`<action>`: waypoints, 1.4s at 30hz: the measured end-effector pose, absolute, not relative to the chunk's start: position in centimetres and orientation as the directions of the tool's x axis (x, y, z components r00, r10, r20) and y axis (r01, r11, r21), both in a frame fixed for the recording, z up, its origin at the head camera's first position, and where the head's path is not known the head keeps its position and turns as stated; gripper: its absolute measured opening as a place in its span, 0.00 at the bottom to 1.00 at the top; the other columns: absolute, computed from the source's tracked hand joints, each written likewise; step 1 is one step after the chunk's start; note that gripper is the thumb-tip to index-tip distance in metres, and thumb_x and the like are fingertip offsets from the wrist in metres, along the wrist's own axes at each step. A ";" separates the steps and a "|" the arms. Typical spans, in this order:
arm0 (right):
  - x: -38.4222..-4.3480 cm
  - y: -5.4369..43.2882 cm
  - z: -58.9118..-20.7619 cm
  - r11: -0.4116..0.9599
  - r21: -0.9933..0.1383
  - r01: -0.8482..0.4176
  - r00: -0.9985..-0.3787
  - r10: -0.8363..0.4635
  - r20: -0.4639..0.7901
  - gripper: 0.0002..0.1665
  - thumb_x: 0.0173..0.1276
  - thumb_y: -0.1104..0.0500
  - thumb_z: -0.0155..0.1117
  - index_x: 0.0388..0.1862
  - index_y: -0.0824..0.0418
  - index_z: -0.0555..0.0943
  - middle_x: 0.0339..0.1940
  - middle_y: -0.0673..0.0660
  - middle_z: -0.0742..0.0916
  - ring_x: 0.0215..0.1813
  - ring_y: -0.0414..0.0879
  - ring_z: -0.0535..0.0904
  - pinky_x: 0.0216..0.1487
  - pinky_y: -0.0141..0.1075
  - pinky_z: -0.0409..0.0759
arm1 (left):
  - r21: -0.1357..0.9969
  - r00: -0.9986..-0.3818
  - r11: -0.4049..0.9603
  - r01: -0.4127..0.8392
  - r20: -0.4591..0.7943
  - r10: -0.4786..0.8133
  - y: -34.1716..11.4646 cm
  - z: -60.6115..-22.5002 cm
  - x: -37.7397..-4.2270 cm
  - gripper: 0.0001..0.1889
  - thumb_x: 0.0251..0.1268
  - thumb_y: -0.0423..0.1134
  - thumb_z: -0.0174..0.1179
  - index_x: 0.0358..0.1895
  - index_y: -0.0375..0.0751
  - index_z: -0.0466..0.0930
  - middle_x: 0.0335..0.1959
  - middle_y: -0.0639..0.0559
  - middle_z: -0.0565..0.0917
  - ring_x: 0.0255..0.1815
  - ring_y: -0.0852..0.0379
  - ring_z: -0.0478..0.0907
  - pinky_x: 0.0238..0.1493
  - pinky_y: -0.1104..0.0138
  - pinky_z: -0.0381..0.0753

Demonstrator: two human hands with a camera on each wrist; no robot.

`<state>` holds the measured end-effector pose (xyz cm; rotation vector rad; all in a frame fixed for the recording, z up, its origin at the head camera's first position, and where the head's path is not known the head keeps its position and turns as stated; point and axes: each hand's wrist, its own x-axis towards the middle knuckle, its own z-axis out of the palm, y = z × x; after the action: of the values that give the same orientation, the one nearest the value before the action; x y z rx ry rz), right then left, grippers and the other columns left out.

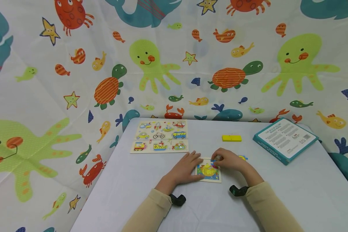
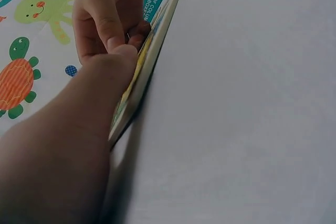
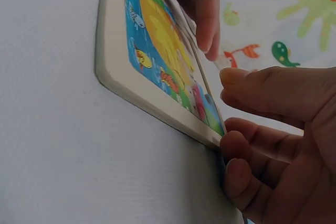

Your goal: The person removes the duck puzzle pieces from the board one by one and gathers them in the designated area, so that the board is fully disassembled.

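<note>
A small square wooden puzzle board [image 1: 208, 178] with a yellow duck picture lies on the white table between the hands. My left hand [image 1: 183, 170] rests along its left side, fingers extended and the thumb on its face. At the far right corner, my right hand [image 1: 227, 160] has bent fingers close over the picture. In the right wrist view, those fingertips [image 3: 235, 142] are right at the edge of the puzzle board [image 3: 134, 90], near a pink part of the picture. I cannot tell whether the right hand pinches a piece.
A larger puzzle board [image 1: 159, 137] with vehicle pictures lies at the back left. Behind the hands is a yellow block [image 1: 231, 138]. A teal and white box [image 1: 285, 140] lies at the right. A small yellow and blue piece [image 1: 243, 157] shows behind the right wrist.
</note>
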<state>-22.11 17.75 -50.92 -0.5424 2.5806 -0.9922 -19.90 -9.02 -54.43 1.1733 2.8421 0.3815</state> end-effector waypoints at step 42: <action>-21.7 17.4 -51.4 0.667 -0.709 -0.229 -0.860 -0.480 -0.174 0.03 0.70 0.53 0.65 0.35 0.49 0.83 0.51 0.53 0.76 0.49 0.48 0.73 0.51 0.41 0.77 | 0.159 -0.663 0.655 0.739 -0.004 0.749 -8.9 -54.2 -19.6 0.37 0.60 0.78 0.45 0.74 0.81 0.53 0.80 0.56 0.55 0.82 0.51 0.48 0.81 0.49 0.48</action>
<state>-21.67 17.41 -51.42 -0.5604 2.5373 -1.0107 -19.64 -8.91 -54.17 1.2577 2.7945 0.2211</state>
